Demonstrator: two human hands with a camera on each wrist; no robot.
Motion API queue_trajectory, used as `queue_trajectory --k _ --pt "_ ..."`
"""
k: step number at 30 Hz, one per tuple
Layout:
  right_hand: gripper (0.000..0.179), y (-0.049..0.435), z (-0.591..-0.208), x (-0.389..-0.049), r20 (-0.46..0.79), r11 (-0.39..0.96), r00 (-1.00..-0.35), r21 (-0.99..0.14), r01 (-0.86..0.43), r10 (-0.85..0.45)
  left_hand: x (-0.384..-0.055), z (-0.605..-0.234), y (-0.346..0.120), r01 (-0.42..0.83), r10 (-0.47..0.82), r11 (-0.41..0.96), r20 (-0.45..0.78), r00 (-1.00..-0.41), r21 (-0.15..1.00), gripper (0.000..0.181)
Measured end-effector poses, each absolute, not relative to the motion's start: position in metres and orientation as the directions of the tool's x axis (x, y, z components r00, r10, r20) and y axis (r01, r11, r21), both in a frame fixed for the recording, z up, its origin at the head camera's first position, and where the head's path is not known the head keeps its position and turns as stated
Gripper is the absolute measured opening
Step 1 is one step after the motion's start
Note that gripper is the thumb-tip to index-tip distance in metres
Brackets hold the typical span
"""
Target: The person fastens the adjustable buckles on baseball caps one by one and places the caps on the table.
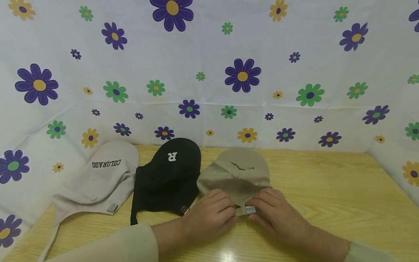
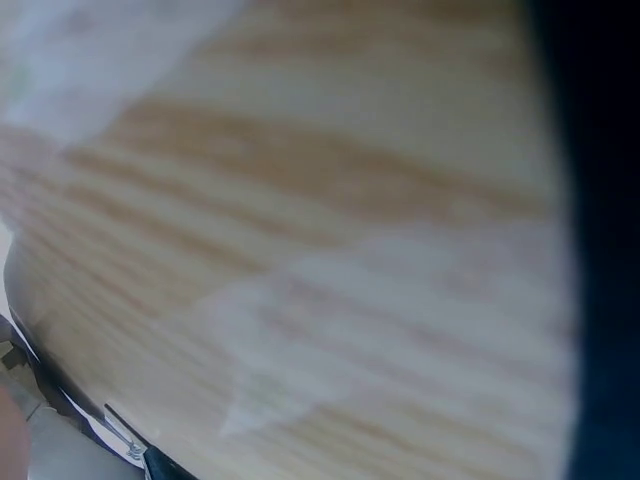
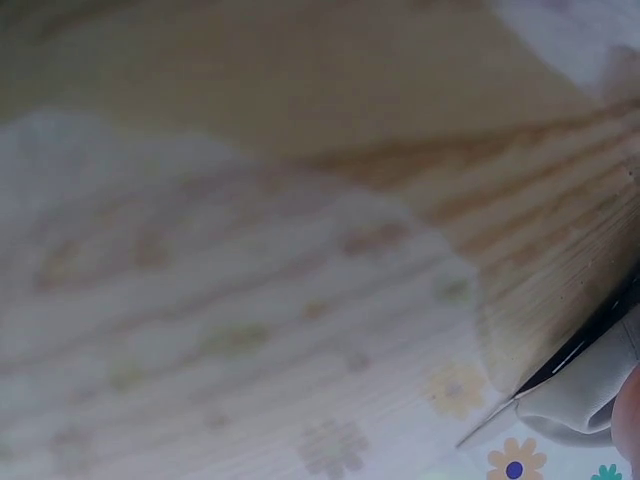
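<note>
clerk: where is the tan cap, and how does it point?

inspector: the tan cap (image 1: 229, 180) lies on the bench (image 1: 327, 203), rightmost of three. its bill points away from the person, toward the flowered cloth (image 1: 209, 51). the long axis runs nearly straight from the bill to the rear strap (image 1: 241, 211), the strap end nearest the person.

clerk: state of the hands?

inspector: both engaged, a little apart. the left hand (image 1: 211, 214) pinches the strap; the right hand (image 1: 278, 211) grips it at the metal buckle (image 1: 251, 210), thumb below and fingers above.

clerk: edges and room?

inspector: the bill reaches the far edge of the bench, by the cloth. on the left the black cap (image 1: 168, 178) lies close beside, with the pale cap (image 1: 104, 174) beyond it. on the right, wood surface runs to the side edge, giving the most room.

clerk: anything obscured?

inspector: part of the tan cap's lettering cannot be read. the left hand covers some of the strap. the pale cap's strap runs out of the head view. both wrist views are blurred, mostly wood grain and pale patches.
</note>
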State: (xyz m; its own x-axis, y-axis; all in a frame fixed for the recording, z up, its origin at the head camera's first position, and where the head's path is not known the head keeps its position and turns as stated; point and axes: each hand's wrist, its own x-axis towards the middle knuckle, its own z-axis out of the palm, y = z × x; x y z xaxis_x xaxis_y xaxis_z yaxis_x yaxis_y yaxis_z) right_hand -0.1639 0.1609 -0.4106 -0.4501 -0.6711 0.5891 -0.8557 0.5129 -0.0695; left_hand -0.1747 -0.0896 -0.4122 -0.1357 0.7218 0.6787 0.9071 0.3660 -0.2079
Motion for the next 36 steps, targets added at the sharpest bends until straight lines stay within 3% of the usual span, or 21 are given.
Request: queue_trajectory --k 12,36 --pt "0.021 0.1585 -0.4111 -0.1640 0.602 0.499 -0.444 -0.085 -0.862 -0.664 -0.1720 -0.4099 -0.0866 0.915 0.722 0.375 0.667 -0.186 -0.151 0.010" --pt "0.022 0.1571 -0.4109 -0.1627 0.599 0.492 -0.434 -0.077 -0.867 -0.673 -0.1748 -0.4140 -0.0829 0.894 0.722 0.367 0.684 -0.100 -0.257 0.012"
